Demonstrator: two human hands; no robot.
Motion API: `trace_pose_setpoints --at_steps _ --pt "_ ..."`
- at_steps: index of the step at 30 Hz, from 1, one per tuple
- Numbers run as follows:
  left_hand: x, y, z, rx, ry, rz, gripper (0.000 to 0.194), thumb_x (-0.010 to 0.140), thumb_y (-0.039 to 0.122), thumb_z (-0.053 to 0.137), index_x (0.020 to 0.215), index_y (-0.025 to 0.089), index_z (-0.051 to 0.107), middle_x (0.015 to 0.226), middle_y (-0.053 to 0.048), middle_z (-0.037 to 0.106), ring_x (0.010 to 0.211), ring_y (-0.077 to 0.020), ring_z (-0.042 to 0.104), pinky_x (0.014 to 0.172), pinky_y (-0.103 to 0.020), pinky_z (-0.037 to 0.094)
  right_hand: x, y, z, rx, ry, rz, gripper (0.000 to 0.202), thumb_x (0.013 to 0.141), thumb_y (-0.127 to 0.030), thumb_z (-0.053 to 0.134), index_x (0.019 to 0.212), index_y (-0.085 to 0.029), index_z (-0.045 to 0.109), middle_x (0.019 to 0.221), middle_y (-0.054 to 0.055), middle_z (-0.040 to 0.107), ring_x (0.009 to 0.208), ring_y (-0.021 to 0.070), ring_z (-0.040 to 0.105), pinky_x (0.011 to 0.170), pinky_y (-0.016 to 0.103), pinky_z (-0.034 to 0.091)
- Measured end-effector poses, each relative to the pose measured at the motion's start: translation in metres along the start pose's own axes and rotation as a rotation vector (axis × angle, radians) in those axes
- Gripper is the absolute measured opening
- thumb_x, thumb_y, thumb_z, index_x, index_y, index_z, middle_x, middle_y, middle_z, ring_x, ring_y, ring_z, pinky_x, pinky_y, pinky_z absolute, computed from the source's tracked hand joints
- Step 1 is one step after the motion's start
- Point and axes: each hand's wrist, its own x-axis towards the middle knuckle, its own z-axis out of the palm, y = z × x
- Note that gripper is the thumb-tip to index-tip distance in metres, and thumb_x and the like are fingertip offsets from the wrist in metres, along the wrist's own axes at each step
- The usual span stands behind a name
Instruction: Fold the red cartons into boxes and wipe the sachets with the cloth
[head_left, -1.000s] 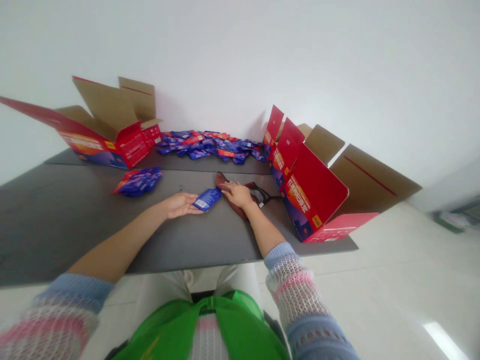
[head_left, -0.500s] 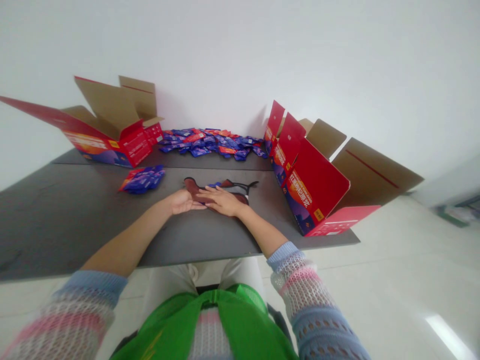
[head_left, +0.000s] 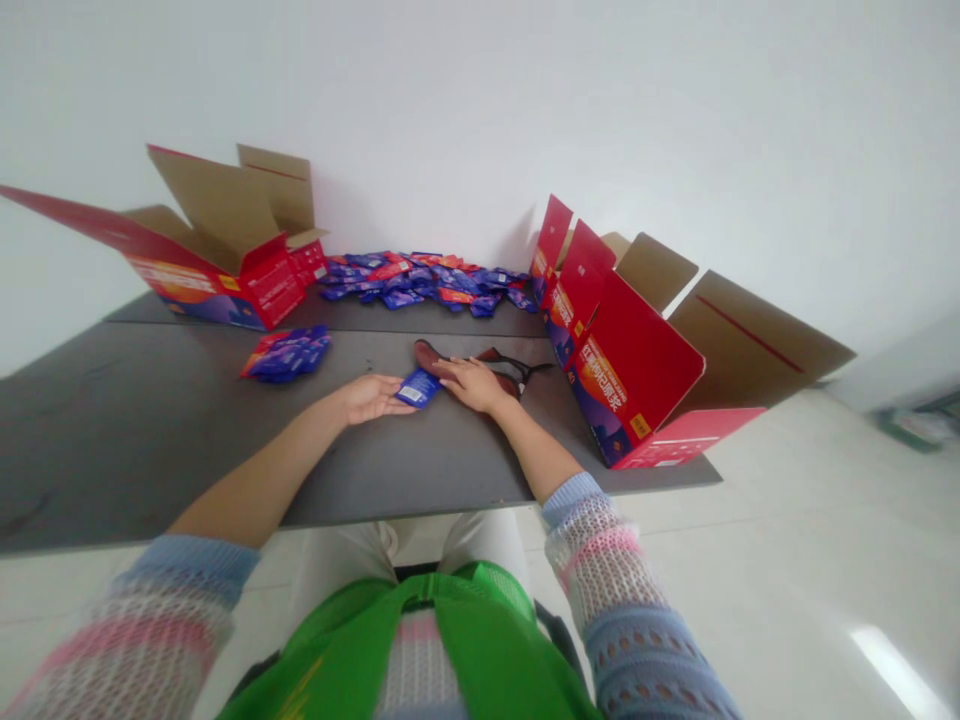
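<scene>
Between the fingers of my left hand [head_left: 370, 398] is the near left corner of a blue packet [head_left: 418, 388] with a white label. My right hand [head_left: 471, 384] lies spread, palm down, on a brown sandal-like item with dark straps [head_left: 430, 354], its fingertips close to the packet's right edge. The item's straps reach out to the right beyond my right hand. To the left of my left hand, a small stack of blue and red packets [head_left: 288, 354] rests on the grey table [head_left: 360, 480].
A long pile of blue and red packets [head_left: 427, 283] lies along the wall. Open red cartons stand at the left [head_left: 277, 285] and at the right [head_left: 607, 385], their flaps spread over the table. The table's front edge is close to my body.
The brown item has shifted right under my right hand. My hands have moved apart, and the blue packet now shows in my left hand.
</scene>
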Motion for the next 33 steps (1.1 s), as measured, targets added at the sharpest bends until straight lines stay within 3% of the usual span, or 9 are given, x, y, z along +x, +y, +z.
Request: trace_pose_setpoints --at_steps 5,9,13,16,22,25,28,31,33 --pt "-0.001 -0.001 -0.002 0.002 -0.041 0.031 0.026 0.083 -0.003 0.054 0.103 0.002 0.069 0.093 -0.021 0.076 0.087 -0.0278 0.076 0.086 -0.041 0.061 -0.002 -0.03 0.006 0.102 -0.008 -0.163 0.047 0.103 -0.04 0.041 0.148 -0.028 0.046 0.151 0.001 0.051 0.141 0.0182 0.045 0.116 0.037 0.036" --pt "-0.001 0.0 -0.002 -0.01 -0.04 0.036 0.026 0.083 -0.005 0.051 0.101 0.002 0.069 0.095 -0.021 0.076 0.086 -0.0279 0.076 0.089 -0.043 0.06 0.007 -0.028 0.012 0.093 -0.028 -0.228 0.048 0.101 -0.039 0.046 0.147 -0.025 0.049 0.154 0.002 0.046 0.146 0.02 0.038 0.12 0.037 0.03" --pt "0.003 -0.002 -0.003 -0.058 -0.036 0.016 0.021 0.084 -0.002 0.054 0.1 0.0 0.068 0.096 -0.025 0.074 0.091 -0.0327 0.075 0.09 -0.049 0.058 0.008 -0.014 0.011 0.044 -0.023 -0.093 0.051 0.101 -0.041 0.045 0.149 -0.024 0.046 0.154 0.006 0.047 0.145 0.0223 0.04 0.12 0.044 0.031" --pt "0.005 -0.003 -0.006 -0.065 -0.069 0.029 0.026 0.085 0.0 0.054 0.107 0.0 0.068 0.097 -0.024 0.075 0.092 -0.0323 0.075 0.093 -0.051 0.057 0.0 -0.023 0.015 -0.016 0.026 0.029 0.053 0.099 -0.037 0.047 0.149 -0.023 0.044 0.155 0.008 0.044 0.144 0.026 0.04 0.12 0.051 0.028" --pt "0.004 0.007 -0.02 -0.022 -0.147 -0.105 0.043 0.08 -0.005 0.046 0.119 -0.001 0.065 0.096 -0.022 0.076 0.097 -0.0287 0.074 0.096 -0.04 0.056 -0.005 -0.056 0.025 0.042 0.018 -0.234 0.058 0.095 -0.037 0.051 0.151 -0.025 0.042 0.156 0.004 0.043 0.148 0.0238 0.033 0.121 0.046 0.028" --pt "0.003 0.011 -0.02 -0.019 -0.183 -0.136 0.044 0.083 -0.003 0.046 0.122 0.0 0.063 0.1 -0.024 0.075 0.103 -0.031 0.072 0.097 -0.044 0.055 0.002 -0.046 0.019 0.065 -0.014 -0.248 0.052 0.098 -0.037 0.047 0.149 -0.027 0.045 0.155 0.001 0.046 0.147 0.0208 0.036 0.12 0.043 0.03" --pt "0.0 0.01 -0.016 -0.012 -0.176 -0.101 0.038 0.081 -0.004 0.052 0.117 0.002 0.065 0.1 -0.023 0.075 0.1 -0.0322 0.073 0.095 -0.047 0.056 0.006 -0.024 0.013 0.009 -0.009 -0.108 0.05 0.1 -0.039 0.043 0.149 -0.028 0.045 0.153 0.001 0.047 0.144 0.02 0.04 0.119 0.043 0.032" --pt "-0.009 0.009 -0.013 0.084 -0.108 -0.092 0.034 0.076 -0.004 0.059 0.107 0.003 0.067 0.096 -0.024 0.075 0.089 -0.0318 0.075 0.088 -0.044 0.059 0.006 -0.006 0.01 -0.089 0.027 0.071 0.05 0.1 -0.042 0.045 0.147 -0.024 0.048 0.15 0.006 0.052 0.141 0.024 0.046 0.118 0.046 0.034" --pt "-0.021 0.013 -0.014 0.227 0.013 -0.076 0.03 0.074 -0.003 0.06 0.101 0.003 0.069 0.092 -0.024 0.075 0.084 -0.0327 0.075 0.082 -0.044 0.06 0.005 0.0 0.009 -0.123 0.041 0.109 0.05 0.099 -0.042 0.047 0.145 -0.022 0.051 0.148 0.008 0.054 0.14 0.0254 0.047 0.117 0.046 0.036"
